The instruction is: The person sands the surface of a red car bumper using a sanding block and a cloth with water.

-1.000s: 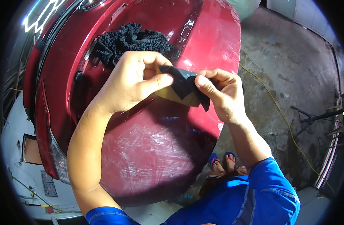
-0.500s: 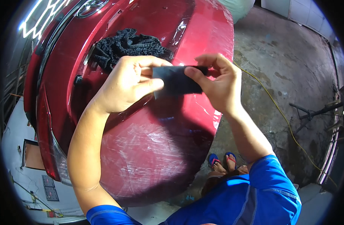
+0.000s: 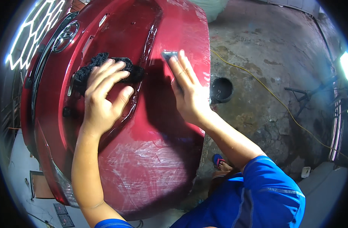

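A red car body [image 3: 151, 163] fills the middle of the view, its near panel covered in pale scuff marks. My right hand [image 3: 191, 91] lies with fingers stretched along the panel, holding a dark sandpaper sheet [image 3: 169, 54] against it. Only the sheet's far end shows past the fingertips; the rest is hidden under the hand. My left hand [image 3: 103, 97] is open, fingers spread, over a bunched black fluffy towel [image 3: 134, 72] on the car. Whether those fingertips touch the towel I cannot tell.
On the concrete floor right of the car is a black bucket [image 3: 222, 90]. A yellow cable [image 3: 265, 83] runs past it toward a dark stand [image 3: 305, 97] at the right. A bright lamp [image 3: 347, 66] shines there. Pale plastic sheeting [image 3: 215, 9] hangs at the far end.
Both hands held the sandpaper in the air; now only the right has it, down on the panel. The left hand let go and moved left to the towel. The view has shifted, revealing the bucket.
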The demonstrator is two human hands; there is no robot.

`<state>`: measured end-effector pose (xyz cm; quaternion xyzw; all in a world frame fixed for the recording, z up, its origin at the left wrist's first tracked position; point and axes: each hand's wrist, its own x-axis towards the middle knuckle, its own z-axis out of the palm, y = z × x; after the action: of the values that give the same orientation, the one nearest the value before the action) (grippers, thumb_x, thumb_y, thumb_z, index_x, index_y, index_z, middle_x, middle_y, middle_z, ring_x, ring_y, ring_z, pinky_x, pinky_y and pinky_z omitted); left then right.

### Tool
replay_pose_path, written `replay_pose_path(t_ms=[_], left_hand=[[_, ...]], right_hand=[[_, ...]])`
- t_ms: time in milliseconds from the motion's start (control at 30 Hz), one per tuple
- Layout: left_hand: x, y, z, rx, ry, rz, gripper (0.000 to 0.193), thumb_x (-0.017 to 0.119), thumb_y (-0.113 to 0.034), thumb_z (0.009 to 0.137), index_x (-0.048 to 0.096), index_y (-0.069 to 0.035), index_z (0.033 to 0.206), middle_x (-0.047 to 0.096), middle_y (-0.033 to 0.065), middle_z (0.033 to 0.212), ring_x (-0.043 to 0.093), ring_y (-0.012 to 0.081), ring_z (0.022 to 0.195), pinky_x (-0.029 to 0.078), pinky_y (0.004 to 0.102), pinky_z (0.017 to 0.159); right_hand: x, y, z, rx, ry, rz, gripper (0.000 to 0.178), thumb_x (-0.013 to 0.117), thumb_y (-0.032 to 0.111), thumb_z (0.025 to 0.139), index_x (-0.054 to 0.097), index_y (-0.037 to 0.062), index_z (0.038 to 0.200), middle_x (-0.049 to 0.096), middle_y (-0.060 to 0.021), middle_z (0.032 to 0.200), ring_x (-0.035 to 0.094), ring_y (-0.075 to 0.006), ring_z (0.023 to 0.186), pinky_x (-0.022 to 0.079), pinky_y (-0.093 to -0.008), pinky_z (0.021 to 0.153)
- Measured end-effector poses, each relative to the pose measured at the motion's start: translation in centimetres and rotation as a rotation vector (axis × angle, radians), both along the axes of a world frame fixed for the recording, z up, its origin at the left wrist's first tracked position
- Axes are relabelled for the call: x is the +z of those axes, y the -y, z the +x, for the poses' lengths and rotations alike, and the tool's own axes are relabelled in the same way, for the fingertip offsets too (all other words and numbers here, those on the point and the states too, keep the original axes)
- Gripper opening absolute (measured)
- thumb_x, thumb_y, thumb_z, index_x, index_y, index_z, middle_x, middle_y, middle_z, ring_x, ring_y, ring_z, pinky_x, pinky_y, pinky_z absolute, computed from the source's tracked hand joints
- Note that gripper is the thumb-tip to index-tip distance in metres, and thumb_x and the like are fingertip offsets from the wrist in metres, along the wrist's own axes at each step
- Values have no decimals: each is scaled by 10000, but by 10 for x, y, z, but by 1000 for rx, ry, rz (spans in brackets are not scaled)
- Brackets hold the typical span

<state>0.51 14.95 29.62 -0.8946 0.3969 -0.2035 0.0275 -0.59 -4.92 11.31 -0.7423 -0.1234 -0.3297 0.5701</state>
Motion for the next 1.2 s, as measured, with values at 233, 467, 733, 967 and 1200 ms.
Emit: replay_pose_path(t_ms=[233,467,733,967,1200], left_hand=[[-4,-35,33,251,152,118,490,786,-310,925,672,-74,1339,583,115,1508,442,354,1485,205,580,1271],[-7,-35,32,272,112,180,516,758,-353,944,644,-77,1365,613,113,1470,444,340,1485,172,581,1280],[-7,-29,34,272,111,187,526,744,-378,950,639,-71,1364,622,123,1452,464,344,1466,176,577,1279],[-4,-30,36,244,134,203,525,726,-394,960,636,-81,1371,623,125,1448,470,342,1462,188,577,1277],[-6,-37,32,265,120,201,540,731,-396,956,628,-82,1383,619,122,1451,471,338,1459,176,572,1280]], right_hand=[[-4,6,0,239,-193,-238,660,693,215,963,462,70,1564,375,-180,1661,367,-403,1522,311,-518,1255],[-29,-23,-23,225,-99,-311,734,554,352,1057,286,-17,1633,248,-242,1711,203,-404,1606,159,-575,1289],[-7,29,165,116,-138,-100,635,427,369,1123,341,-66,1578,344,-344,1624,352,-441,1524,312,-469,1251],[-32,47,102,-150,-30,-340,585,498,78,1022,352,-70,1569,429,-312,1588,440,-461,1465,378,-469,1212],[-32,-2,45,-10,-101,-406,560,460,243,1087,393,-23,1575,405,-263,1626,372,-462,1514,301,-547,1249]])
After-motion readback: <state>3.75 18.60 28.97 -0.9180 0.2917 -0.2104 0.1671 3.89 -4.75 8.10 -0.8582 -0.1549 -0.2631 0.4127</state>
